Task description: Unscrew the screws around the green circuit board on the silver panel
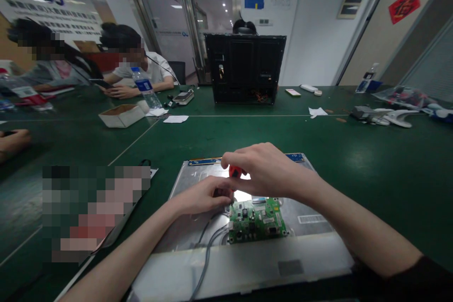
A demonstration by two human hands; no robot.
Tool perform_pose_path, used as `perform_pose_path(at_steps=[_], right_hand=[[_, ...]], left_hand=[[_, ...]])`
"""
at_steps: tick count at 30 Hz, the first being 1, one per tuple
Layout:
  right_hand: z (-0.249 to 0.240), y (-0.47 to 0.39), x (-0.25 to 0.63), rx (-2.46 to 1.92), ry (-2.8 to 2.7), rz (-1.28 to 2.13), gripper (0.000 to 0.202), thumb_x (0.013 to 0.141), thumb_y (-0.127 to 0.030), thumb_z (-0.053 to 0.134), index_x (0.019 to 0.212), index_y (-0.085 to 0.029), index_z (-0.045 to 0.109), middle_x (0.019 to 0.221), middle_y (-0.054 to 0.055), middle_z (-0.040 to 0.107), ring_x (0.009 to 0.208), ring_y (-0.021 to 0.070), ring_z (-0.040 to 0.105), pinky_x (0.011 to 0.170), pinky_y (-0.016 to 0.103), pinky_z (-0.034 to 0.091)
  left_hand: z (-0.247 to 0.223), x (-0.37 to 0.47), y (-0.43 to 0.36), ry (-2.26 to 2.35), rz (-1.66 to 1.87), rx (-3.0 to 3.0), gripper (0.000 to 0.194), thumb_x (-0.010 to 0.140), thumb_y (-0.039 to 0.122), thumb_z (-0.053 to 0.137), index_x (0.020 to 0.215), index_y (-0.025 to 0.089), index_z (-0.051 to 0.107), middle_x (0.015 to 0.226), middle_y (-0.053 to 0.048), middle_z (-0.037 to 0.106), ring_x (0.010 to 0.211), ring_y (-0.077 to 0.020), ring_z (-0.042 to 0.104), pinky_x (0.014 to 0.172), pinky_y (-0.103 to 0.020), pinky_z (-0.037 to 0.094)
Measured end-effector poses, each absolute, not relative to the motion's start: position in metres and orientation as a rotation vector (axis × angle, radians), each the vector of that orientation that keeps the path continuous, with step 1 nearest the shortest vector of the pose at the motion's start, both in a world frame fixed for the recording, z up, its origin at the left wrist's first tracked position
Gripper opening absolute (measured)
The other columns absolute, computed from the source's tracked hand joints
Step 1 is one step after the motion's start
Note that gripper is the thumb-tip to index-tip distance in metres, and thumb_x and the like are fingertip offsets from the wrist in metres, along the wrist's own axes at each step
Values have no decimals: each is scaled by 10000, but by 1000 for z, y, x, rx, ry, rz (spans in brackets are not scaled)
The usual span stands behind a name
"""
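A metal-backed display panel lies on the table in front of me, with a green circuit board on its middle. My right hand is closed around the red and black handle of a screwdriver, held above the board's upper left corner. Just below it, my left hand has its fingers curled together at that same corner; what they pinch is hidden. Grey cables run from the board's left side down over the panel. A blue strip board lines the panel's far edge.
Across the green table stands a black monitor housing. A white box and a water bottle are at the back left. Two people sit beyond. Another person's hand rests at the left edge. Tools lie right.
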State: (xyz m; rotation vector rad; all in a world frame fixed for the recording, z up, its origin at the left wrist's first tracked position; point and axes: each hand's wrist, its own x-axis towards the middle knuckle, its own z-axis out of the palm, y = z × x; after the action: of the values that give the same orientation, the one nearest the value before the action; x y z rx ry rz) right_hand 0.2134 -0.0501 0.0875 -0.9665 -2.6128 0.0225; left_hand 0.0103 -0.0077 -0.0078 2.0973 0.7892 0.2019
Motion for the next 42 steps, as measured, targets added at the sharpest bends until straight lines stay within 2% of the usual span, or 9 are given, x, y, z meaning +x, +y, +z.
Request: perform_pose_path(at_steps=[5,9,14,19,24,30,38,42], right_hand=[[93,-50,214,-985,-2643,-7,256,930,-396,525,802,-187,599,661,-8,606,559,101,457,510,249,229],[96,-51,219,-1024,-2668,29,162,905,-336,566,892,-180,609,721,5,646,595,112,502,517,250,249],[100,-52,224,-961,-2707,175,175,883,-310,573,990,-171,577,830,20,666,668,126,533,546,245,291],[99,-52,225,-922,-2714,250,171,860,-279,586,994,-177,552,854,17,643,702,126,529,574,241,307],[96,-51,224,-948,-2711,213,249,880,-351,600,1047,-177,538,886,28,651,720,133,558,565,247,293],[95,-50,220,-1000,-2719,118,223,915,-386,553,1000,-180,555,797,11,661,654,127,538,543,250,264],[96,-51,222,-946,-2703,166,223,911,-319,548,1076,-172,523,971,37,643,715,116,553,557,243,282],[95,-51,221,-929,-2714,144,193,908,-343,571,1026,-193,542,861,10,648,679,112,537,556,241,266]], left_hand=[[-5,11,-8,806,191,2097,152,804,242,555,929,187,619,815,-13,667,749,-195,609,691,-283,448],[-6,11,-9,802,194,2108,113,802,268,566,825,167,612,776,-12,646,747,-190,594,695,-282,446],[-5,12,-8,794,184,2104,155,801,308,569,797,158,612,739,-8,605,696,-176,559,642,-269,432],[-6,11,-8,791,204,2104,164,807,319,565,793,159,599,709,2,577,682,-173,540,633,-267,425],[-6,12,-8,770,195,2083,153,808,305,564,813,157,599,750,-6,593,704,-178,556,652,-271,432],[-2,13,-8,745,185,2101,138,797,281,568,805,152,616,788,-23,627,751,-194,577,704,-293,439],[-4,13,-8,791,196,2099,133,789,279,569,790,155,615,730,-4,605,676,-168,555,622,-254,415],[-5,12,-8,769,184,2078,135,794,275,556,815,154,611,759,-13,614,710,-178,567,658,-268,431]])
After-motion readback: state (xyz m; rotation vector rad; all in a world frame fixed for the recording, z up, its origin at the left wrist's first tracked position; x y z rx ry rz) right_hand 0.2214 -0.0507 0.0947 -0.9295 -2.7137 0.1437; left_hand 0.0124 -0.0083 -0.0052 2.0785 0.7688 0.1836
